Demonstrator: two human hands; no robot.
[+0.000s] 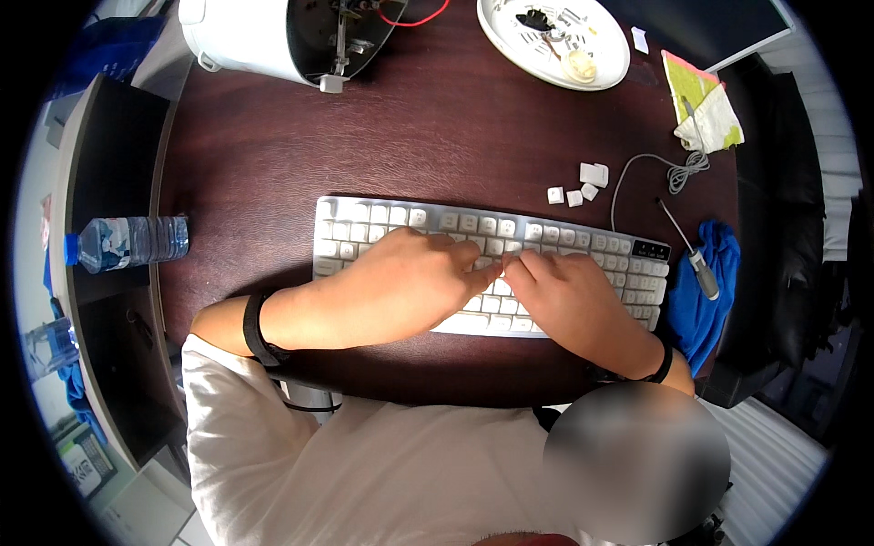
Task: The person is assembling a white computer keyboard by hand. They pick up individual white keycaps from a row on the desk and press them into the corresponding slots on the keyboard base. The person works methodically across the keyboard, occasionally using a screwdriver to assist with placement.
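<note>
A white keyboard (382, 215) with pale keycaps lies across the near part of the dark table. Both my hands meet over its middle rows. My left hand (428, 278) has its fingers curled, with thumb and index tips pressed down close to the right fingertips. The fingers of my right hand (569, 287) are bent and drawn together at the same keys. Whatever sits between the fingertips is too small or hidden to make out. Beyond the keyboard's far edge, right of its middle, lie several loose white keycaps (574, 197), beside a slightly larger white piece (594, 175).
A screwdriver (703, 276) rests on blue cloth (710, 314) at the right, near a coiled grey cable (685, 171). Farther back stand a white plate (612, 68) of small parts and a white appliance (238, 41) on its side. A water bottle (127, 244) lies at the left.
</note>
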